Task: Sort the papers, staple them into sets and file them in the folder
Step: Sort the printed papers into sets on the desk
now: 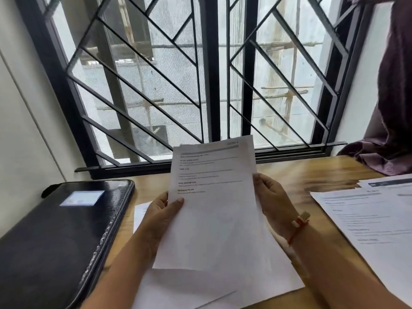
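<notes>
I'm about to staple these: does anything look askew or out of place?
The held sheets are not squared: the rear one juts out at the top right. The papers on the right lie fanned, edges uneven. A purple curtain slumps onto the table at its far corner. The black folder looks fine.

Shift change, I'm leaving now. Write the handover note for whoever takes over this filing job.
Left hand pinches the held sheets at their left edge; right hand holds the right edge.
Black folder lies closed on the table, at left; contents hidden.
Loose papers spread at right; more sheets lie beneath the hands.
Done: sorting under way; no staples or stapler visible.
Left: finish sorting, staple sets, file them.
</notes>
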`<state>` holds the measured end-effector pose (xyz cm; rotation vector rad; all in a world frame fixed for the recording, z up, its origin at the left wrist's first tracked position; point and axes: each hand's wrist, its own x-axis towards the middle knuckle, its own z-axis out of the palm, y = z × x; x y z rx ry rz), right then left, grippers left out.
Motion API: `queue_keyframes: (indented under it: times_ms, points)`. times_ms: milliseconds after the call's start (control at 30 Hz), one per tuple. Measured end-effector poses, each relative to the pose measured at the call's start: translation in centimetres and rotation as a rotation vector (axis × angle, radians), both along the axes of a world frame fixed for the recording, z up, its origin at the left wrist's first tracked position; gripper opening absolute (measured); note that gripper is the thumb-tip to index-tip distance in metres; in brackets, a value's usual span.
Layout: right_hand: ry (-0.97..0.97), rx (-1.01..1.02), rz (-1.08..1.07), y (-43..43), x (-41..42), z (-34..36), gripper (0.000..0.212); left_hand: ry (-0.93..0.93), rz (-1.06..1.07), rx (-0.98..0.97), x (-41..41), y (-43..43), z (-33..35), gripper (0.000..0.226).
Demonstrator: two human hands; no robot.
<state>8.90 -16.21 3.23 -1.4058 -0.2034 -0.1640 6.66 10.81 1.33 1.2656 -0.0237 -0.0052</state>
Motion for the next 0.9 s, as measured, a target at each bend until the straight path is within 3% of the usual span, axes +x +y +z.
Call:
queue_keyframes:
  times_ms: [133,300,533,633,700,800,900]
  points:
    - [0.024,-0.068,0.101,-0.1,-0.5,0.4,0.048,0.002,-0.003,0.016,0.2,0.0,-0.3,0.045]
    - [0.007,-0.136,0.156,0.2,-0.6,0.4,0.027,0.005,-0.015,0.0,0.2,0.1,-0.3,0.048]
    - [0.05,-0.12,0.161,0.1,-0.4,-0.1,0.026,0.063,-0.156,-0.074,-0.3,-0.2,0.3,0.031]
    - [0.096,-0.007,0.119,0.4,-0.4,0.4,0.035,0.051,-0.071,-0.053,-0.2,0.0,0.6,0.027]
    - [0.114,-0.03,-0.033,0.2,-0.2,0.6,0.035,0.06,0.053,-0.053,0.6,0.8,0.6,0.027]
    - [0.046,-0.441,-0.273,-0.8,0.2,-0.1,0.021,0.047,0.148,-0.092,1.3,1.8,0.5,0.044]
    - [0.048,-0.983,-0.296,-1.2,0.2,-0.8,0.029,0.078,0.169,-0.249,1.3,1.9,0.5,0.03]
